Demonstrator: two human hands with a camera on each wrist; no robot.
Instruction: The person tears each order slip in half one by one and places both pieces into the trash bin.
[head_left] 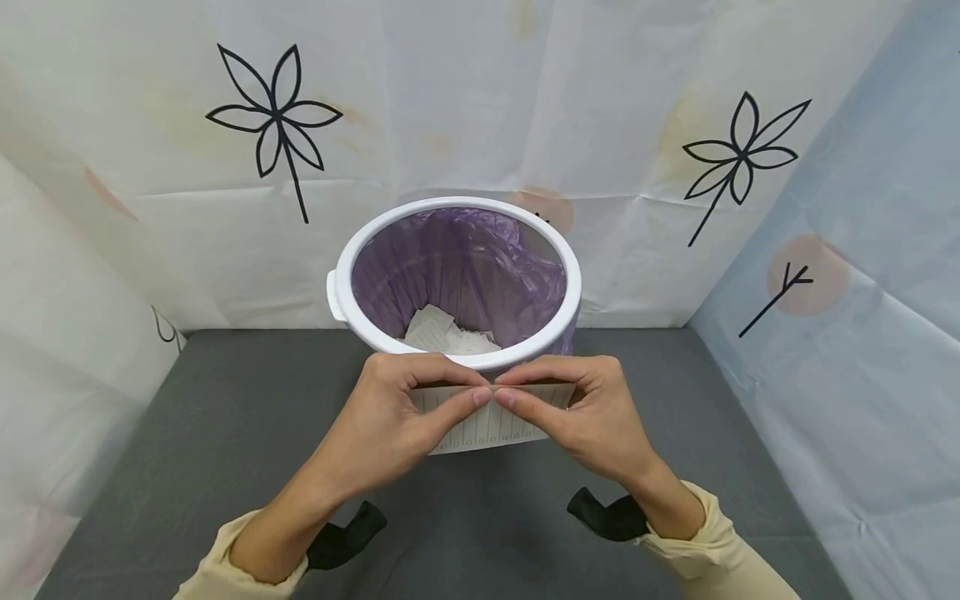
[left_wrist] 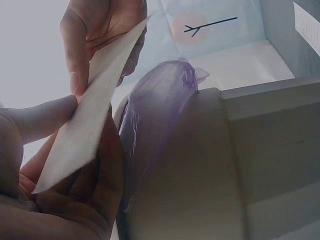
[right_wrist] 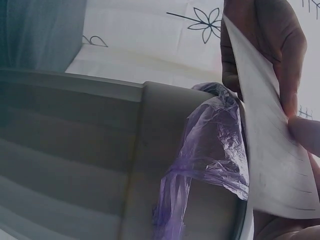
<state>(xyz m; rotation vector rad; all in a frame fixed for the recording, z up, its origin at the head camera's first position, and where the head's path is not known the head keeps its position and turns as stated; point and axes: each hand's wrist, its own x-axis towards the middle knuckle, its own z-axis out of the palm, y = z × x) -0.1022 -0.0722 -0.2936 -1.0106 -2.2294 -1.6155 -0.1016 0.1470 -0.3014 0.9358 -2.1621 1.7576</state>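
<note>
A strip of lined paper (head_left: 487,427) is held level just in front of the bin's near rim. My left hand (head_left: 401,417) pinches its upper edge near the middle between thumb and forefinger. Right beside it, my right hand (head_left: 577,408) pinches the same edge, and the two thumb tips nearly meet. Behind the hands stands a trash bin with a white rim (head_left: 347,287), lined with a purple bag (head_left: 465,258). Pieces of paper (head_left: 431,329) lie inside the bin. In the left wrist view the paper (left_wrist: 95,115) shows edge-on between both hands.
The bin stands on a dark grey table (head_left: 247,400), close to a white cloth backdrop (head_left: 465,100) with printed flowers. Another cloth wall (head_left: 862,400) rises on the right. Black straps (head_left: 348,537) hang at both wrists. Purple bag film (right_wrist: 215,140) folds over the bin's outside.
</note>
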